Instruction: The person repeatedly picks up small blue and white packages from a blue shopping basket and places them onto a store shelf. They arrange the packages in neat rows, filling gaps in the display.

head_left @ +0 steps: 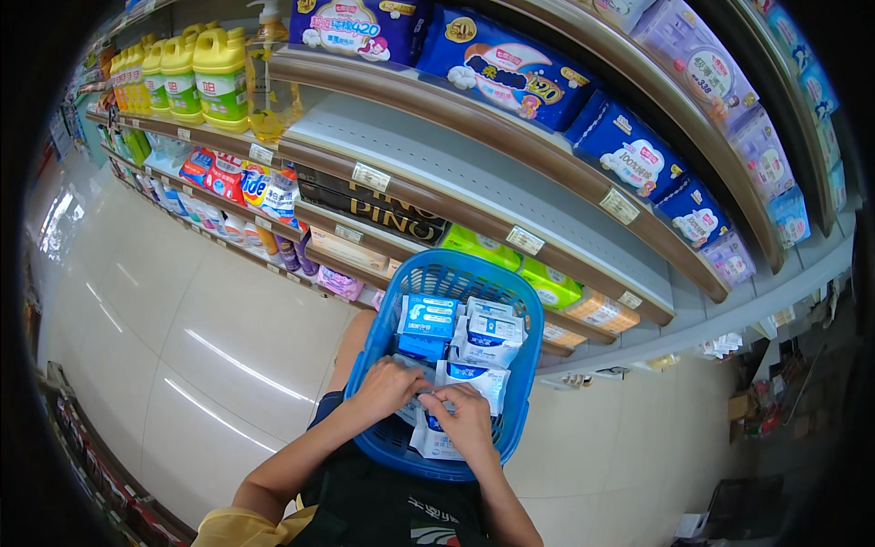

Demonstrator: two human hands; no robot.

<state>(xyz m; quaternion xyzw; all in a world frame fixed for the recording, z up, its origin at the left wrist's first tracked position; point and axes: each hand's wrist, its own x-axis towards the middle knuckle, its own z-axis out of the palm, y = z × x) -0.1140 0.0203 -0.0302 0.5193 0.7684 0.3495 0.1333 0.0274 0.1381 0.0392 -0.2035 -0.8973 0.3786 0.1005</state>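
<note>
Yellow jugs (187, 68) of detergent, about six of them as far as I can count, crown the far left of the supermarket shelf (474, 196), above a row of bright soap packets (232, 178) and over a pale, glossy tiled floor (182, 337). Moving right, I see the left hand (387, 387) reaching into a blue plastic basket (456, 273) held at the person's lap, its grip closed, fingertips pinching a small white-and-blue packet (428, 428) that lies at the basket's near end. The right hand (469, 415) meets it there, its grip likewise clenched on the same packet from the other side. The basket holds roughly six such soft packets, two boxy light-blue ones (427, 319) at the back and flatter white ones (490, 337) beside them; the exact number is hard to tell where they overlap. I judge the packet light, soft and squashy, its film wrapper a little slippery, best taken at the edges or sealed ends rather than squeezed in the middle. Further right, large dark-blue packs (629, 150), about four, fill the upper shelf, and three green packs (510, 260) sit lower down behind the basket.
</note>
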